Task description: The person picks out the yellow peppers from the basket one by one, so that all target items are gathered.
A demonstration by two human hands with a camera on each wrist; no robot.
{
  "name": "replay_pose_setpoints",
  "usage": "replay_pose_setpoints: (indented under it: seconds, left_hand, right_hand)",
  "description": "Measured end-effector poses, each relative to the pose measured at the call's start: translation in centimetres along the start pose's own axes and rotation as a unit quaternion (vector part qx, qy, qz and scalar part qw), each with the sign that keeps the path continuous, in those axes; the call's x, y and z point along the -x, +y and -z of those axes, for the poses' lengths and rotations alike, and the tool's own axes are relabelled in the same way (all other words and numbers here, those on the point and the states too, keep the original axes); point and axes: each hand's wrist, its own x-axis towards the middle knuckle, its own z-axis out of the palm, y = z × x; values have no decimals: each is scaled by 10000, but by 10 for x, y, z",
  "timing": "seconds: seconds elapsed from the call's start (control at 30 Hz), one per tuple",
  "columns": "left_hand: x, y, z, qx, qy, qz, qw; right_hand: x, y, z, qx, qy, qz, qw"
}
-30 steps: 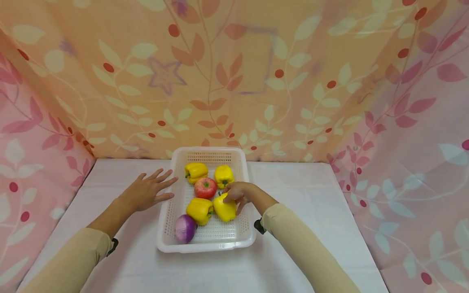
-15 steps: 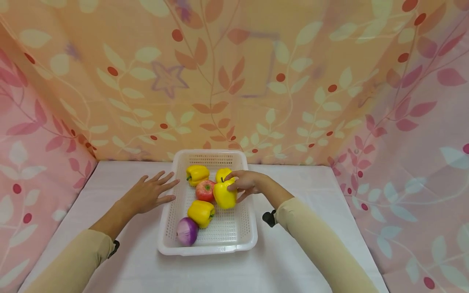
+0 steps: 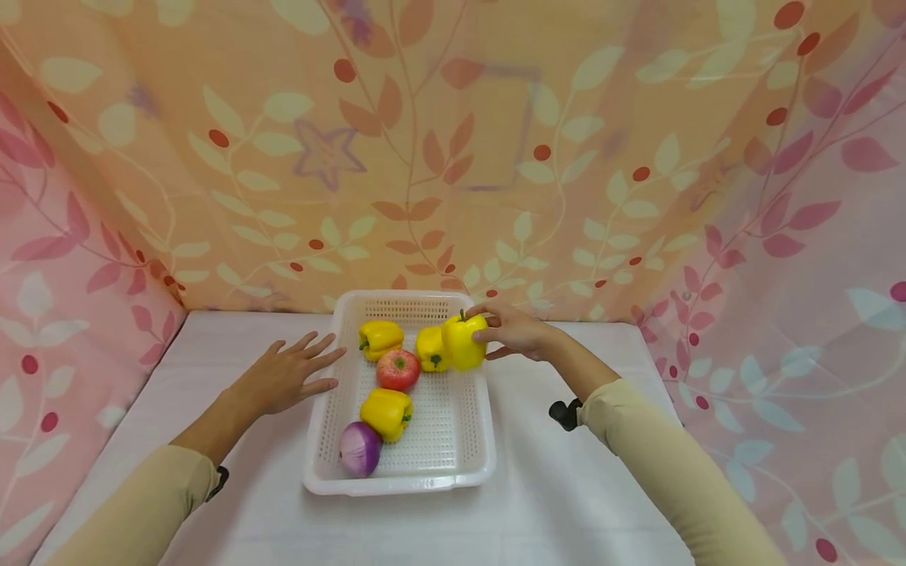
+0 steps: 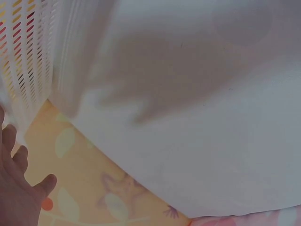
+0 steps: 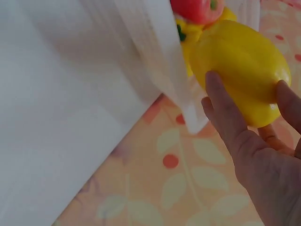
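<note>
My right hand (image 3: 515, 332) grips a yellow bell pepper (image 3: 463, 343) between thumb and fingers, over the right rim of a white plastic basket (image 3: 396, 485). In the right wrist view that yellow bell pepper (image 5: 242, 66) sits in the curled fingers, with the basket wall behind it. Inside the basket lie a pepper at the back left (image 3: 381, 339), another partly behind the held one (image 3: 429, 350), a red apple (image 3: 398, 370), a nearer pepper (image 3: 386, 413) and a purple onion (image 3: 360, 449). My left hand (image 3: 290, 373), fingers spread, is by the left rim, holding nothing.
The basket stands on a white-covered table (image 3: 580, 472) near its back edge. A flowered curtain (image 3: 453, 157) rises behind, and pink flowered cloth (image 3: 800, 259) hangs at the sides. Table surface extends to the left and right of the basket.
My right hand has lifted the yellow bell pepper from the basket's right middle and carried it back and right to the rim. The left hand has stayed nearly still.
</note>
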Motion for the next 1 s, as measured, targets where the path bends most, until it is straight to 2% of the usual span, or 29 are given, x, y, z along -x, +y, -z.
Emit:
replay_pose_setpoints:
  seconds: [0.23, 0.4, 0.57, 0.83, 1.0]
  left_hand:
    - [1, -2, -3, -15, 6, 19, 10000]
    - [1, 0, -2, 2, 55, 3, 10000]
    - [1, 0, -3, -23, 102, -19, 9999]
    - [2, -2, -2, -33, 73, 20, 10000]
    - [0, -3, -5, -37, 46, 11, 10000]
  right_hand:
    - [12, 13, 31, 81, 634, 564, 9964]
    - [19, 29, 46, 6, 1312, 655, 9892]
    - [22, 54, 57, -116, 1782, 567, 9823]
    - [22, 95, 67, 39, 2408, 465, 9694]
    - [24, 113, 71, 111, 2708, 197, 9624]
